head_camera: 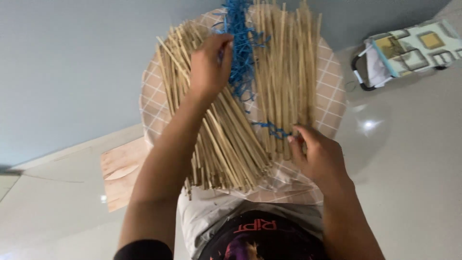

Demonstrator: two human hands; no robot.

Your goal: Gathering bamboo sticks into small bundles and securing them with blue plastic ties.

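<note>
Two bundles of thin pale sticks lie across a round board [332, 91] covered in a pink grid-patterned sheet, which rests in front of the person's lap on a glossy pale floor [414, 159]. Left bundle [216, 144] fans out toward the person, its ends splayed near the board's near edge; right bundle [286, 72] lies straighter, sticks roughly parallel, running away from the person. Between the two runs a tangle of blue string [240, 53], with a second short strand [272, 129] crossing the near part of the right bundle. Left hand [208, 67] sits on top of the left bundle, fingers curled and pinched on the blue string at its upper end. Right hand [320, 154] rests at the near end of the right bundle, fingertips pressed together on the stick ends just beside the short blue strand; whether it grips string or only sticks, cannot tell. Judgement: step in hand looks like lacing or tying the sticks together with string, partway through, since the left bundle is loose. Next move would call for steady tension on the string while holding the stick ends level. Off to the left, a flat wooden board [120, 168] lies on the floor; a patterned wheeled bag [409, 48] stands well apart, upper right.
</note>
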